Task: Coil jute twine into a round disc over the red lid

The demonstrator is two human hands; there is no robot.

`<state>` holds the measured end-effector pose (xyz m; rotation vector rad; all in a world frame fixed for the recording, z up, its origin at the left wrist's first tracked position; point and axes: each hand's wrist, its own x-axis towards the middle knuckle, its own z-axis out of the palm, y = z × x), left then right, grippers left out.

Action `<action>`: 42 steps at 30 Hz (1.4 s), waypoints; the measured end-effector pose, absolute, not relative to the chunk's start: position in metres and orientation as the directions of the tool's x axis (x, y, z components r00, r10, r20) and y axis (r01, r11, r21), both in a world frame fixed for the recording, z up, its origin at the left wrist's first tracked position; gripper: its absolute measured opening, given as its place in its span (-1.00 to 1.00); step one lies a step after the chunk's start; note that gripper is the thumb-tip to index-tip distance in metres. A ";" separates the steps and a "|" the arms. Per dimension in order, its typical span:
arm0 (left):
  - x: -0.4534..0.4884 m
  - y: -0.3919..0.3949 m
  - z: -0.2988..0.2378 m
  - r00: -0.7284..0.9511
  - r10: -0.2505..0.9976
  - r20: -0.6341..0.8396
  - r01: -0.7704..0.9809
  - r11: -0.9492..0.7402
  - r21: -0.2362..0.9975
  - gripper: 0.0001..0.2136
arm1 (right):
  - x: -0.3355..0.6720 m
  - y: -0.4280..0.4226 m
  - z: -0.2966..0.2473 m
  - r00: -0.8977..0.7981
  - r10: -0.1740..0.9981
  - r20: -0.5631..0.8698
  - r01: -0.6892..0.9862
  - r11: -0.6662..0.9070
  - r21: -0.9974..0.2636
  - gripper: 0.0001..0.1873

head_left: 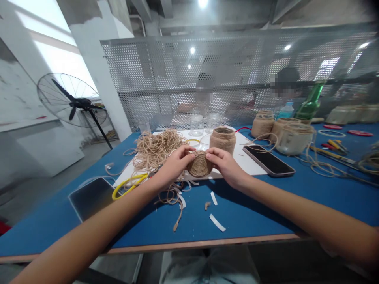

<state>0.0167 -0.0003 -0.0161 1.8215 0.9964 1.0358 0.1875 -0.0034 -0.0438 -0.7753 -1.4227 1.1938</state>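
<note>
Nearest the camera, two bare forearms reached out over the near edge of the blue table (266, 205), meeting at a twine-wrapped jar (199, 163) held just above the tabletop. The jar lay on its side, its long axis running away from the camera, so its coiled base faced the viewer. The left hand (174, 163) gripped its left side with fingers curled over the top edge; the right hand (225, 165) closed on its right side, thumb and fingertips pinching the rim. Both hands sat equally close and grasped the jar firmly.

Just left lay a loose heap of jute twine (156, 148) and yellow-handled scissors (128, 185). Just beyond the jar stood another twine-covered jar (222, 139) on a white board (251, 163), with a smartphone (268, 159) to the right. White paper strips (217, 222) lay on the near side.
</note>
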 end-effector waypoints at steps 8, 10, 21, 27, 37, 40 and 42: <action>0.014 0.002 -0.017 0.492 0.823 0.285 0.393 -0.502 0.770 -0.80 | 0.195 0.002 -0.039 -0.338 0.890 0.305 0.057 0.343 -0.938 -0.80; 0.013 0.004 -0.018 0.512 0.812 0.280 0.409 -0.517 0.752 -0.78 | 0.195 0.000 -0.035 -0.345 0.878 0.331 0.126 0.392 -0.911 -0.79; 0.011 -0.005 -0.010 0.562 0.747 0.355 0.535 -0.655 0.533 -0.75 | 0.196 0.001 -0.036 -0.346 0.880 0.325 0.080 0.373 -0.924 -0.76; 0.010 -0.004 -0.010 0.565 0.716 0.410 0.552 -0.697 0.457 -0.73 | 0.196 0.002 -0.037 -0.357 0.881 0.310 0.042 0.346 -0.937 -0.76; 0.013 -0.006 -0.013 0.554 0.722 0.414 0.604 -0.691 0.396 -0.77 | 0.198 0.002 -0.031 -0.413 0.845 0.339 0.181 0.441 -0.879 -0.79; 0.013 -0.006 -0.013 0.586 0.701 0.406 0.577 -0.713 0.398 -0.76 | 0.199 0.002 -0.030 -0.448 0.821 0.353 0.252 0.495 -0.832 -0.73; 0.012 -0.006 -0.012 0.595 0.694 0.405 0.559 -0.720 0.412 -0.75 | 0.199 0.002 -0.031 -0.443 0.823 0.355 0.260 0.497 -0.828 -0.70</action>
